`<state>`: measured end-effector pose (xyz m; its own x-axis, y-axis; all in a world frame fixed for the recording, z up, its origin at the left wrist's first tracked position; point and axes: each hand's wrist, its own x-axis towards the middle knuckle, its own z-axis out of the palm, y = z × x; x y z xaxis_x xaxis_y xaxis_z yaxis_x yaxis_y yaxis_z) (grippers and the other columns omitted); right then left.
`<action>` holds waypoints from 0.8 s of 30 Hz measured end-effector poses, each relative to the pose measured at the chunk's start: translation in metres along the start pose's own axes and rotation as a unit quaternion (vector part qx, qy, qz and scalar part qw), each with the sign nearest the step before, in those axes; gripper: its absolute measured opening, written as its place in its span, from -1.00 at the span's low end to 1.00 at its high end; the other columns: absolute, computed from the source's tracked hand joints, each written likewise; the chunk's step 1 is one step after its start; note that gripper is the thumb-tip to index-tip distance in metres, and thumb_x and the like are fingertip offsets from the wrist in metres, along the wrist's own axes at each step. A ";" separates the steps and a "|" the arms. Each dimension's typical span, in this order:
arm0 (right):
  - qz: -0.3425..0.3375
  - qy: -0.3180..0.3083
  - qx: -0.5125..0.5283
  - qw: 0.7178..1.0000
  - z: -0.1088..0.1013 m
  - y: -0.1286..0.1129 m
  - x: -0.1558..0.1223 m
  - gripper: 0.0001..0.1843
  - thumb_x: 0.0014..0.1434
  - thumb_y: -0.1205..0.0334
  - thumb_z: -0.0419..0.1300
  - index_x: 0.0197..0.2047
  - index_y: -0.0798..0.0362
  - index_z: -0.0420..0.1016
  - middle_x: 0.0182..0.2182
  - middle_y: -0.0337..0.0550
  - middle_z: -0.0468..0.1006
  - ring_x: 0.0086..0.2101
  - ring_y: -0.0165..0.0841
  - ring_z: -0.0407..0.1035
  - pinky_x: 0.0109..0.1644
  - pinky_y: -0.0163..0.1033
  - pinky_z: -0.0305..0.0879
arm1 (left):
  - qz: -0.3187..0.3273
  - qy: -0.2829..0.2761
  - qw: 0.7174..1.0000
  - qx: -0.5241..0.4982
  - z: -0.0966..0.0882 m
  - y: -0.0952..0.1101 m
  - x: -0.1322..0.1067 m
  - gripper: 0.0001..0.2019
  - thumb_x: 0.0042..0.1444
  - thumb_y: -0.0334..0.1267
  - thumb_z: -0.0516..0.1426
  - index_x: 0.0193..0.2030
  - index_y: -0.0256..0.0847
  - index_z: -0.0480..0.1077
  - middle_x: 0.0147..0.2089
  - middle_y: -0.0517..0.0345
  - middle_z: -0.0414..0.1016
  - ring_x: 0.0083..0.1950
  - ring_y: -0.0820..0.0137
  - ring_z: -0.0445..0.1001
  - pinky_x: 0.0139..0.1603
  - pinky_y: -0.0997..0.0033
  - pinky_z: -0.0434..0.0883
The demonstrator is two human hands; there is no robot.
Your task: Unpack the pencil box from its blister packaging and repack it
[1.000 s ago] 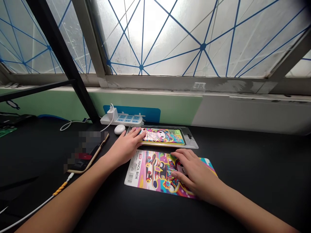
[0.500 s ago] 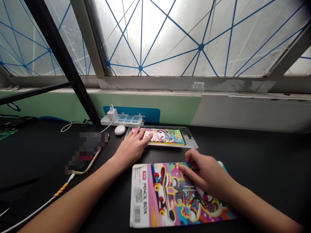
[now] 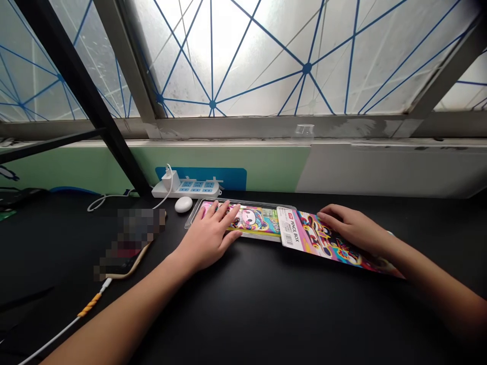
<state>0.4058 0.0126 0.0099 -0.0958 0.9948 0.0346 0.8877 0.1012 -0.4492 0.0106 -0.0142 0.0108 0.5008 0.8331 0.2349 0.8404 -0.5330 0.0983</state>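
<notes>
A colourful pencil box [image 3: 262, 219] with a cartoon face lies in a clear plastic tray [image 3: 191, 217] at the back of the desk. My left hand [image 3: 209, 235] rests on its left half with the fingers spread. To the right is a bright printed cardboard sheet [image 3: 312, 233] with a white strip reading "PENCIL BOX". The sheet's left end overlaps the right end of the box and tray. My right hand [image 3: 353, 228] grips the sheet near its upper edge, thumb on the printed face; the other fingertips are partly hidden.
A white power strip [image 3: 198, 189] with a plugged-in charger [image 3: 171, 180] stands by the wall. Near it lie a small white rounded case [image 3: 183, 205] and a blurred-out phone [image 3: 140, 258] on a white cable [image 3: 53, 337]. A black slanted post [image 3: 110, 132] rises at the left.
My right hand has moved the cardboard sheet away and to the right, from the near desk onto the right end of the box. My left hand stays on the pencil box.
</notes>
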 end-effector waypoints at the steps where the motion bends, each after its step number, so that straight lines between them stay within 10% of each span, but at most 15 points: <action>1: -0.005 0.004 0.000 1.000 0.006 -0.007 0.000 -0.54 0.32 -0.20 0.03 -0.12 -0.03 0.55 -0.10 -0.01 0.68 -0.13 -0.07 0.52 -0.05 -0.03 0.40 | -0.001 -0.006 1.000 0.011 0.002 0.001 0.002 -0.40 0.46 0.11 -0.08 0.54 -0.06 0.12 0.56 -0.11 0.08 0.56 -0.15 0.03 0.45 -0.34 0.09; 24: 0.014 -0.101 -0.011 0.995 -0.017 0.001 -0.006 -0.42 0.22 -0.37 0.04 -0.38 -0.05 0.54 -0.43 -0.15 0.62 -0.37 -0.19 0.45 -0.32 -0.17 0.29 | 0.070 0.061 0.988 -0.125 0.001 -0.015 -0.001 -0.63 0.46 -0.09 0.00 0.13 -0.03 0.61 0.23 0.12 0.58 0.33 0.07 0.47 0.34 -0.08 0.40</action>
<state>0.4148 0.0071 0.0246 -0.1571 0.9746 -0.1594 0.9006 0.0751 -0.4281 -0.0024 -0.0063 0.0083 0.5672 0.7325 0.3764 0.6794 -0.6745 0.2889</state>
